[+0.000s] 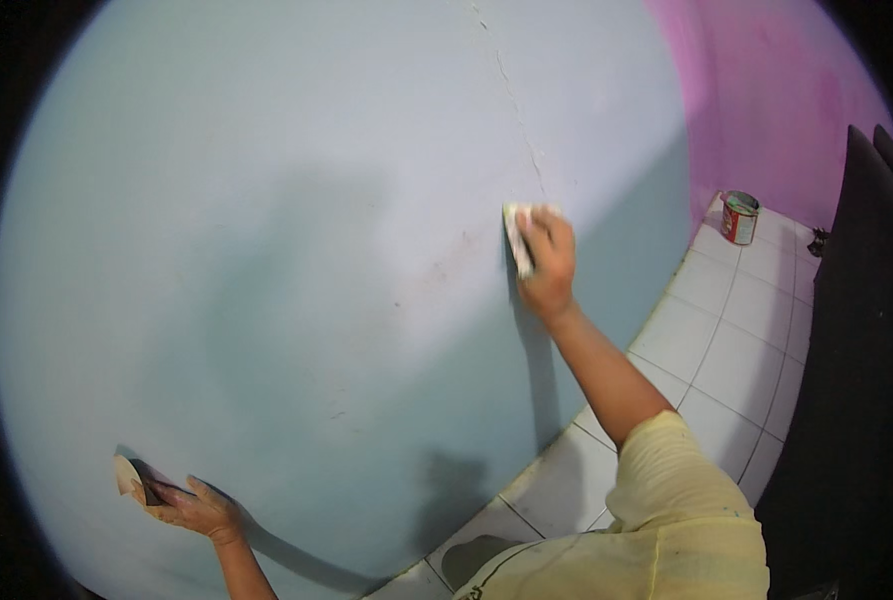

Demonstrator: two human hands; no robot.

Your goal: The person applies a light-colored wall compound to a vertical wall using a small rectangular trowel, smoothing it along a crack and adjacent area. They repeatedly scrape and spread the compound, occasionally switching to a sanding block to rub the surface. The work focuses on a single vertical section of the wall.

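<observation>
A pale blue wall [266, 130] stands before me, and a thin, rough-edged crack [507, 85] runs down it from the top. At the crack's lower end, my right hand [551, 262] is closed on a flat whitish putty spreader [515, 243] held against the wall. Its far side is hidden by my fingers. Down at the lower left, my left hand [194, 510] grips a flat, rounded, tan-edged scraper [126, 476] beside the wall. My fingers and shadow cover part of this tool, so its full shape does not show.
White floor tiles [711, 330] run along the wall's base to the right. An opened paint can [739, 218] stands on them near the pink wall [766, 100]. A large black object [856, 400] borders the right side. Small dark marks dot the blue wall.
</observation>
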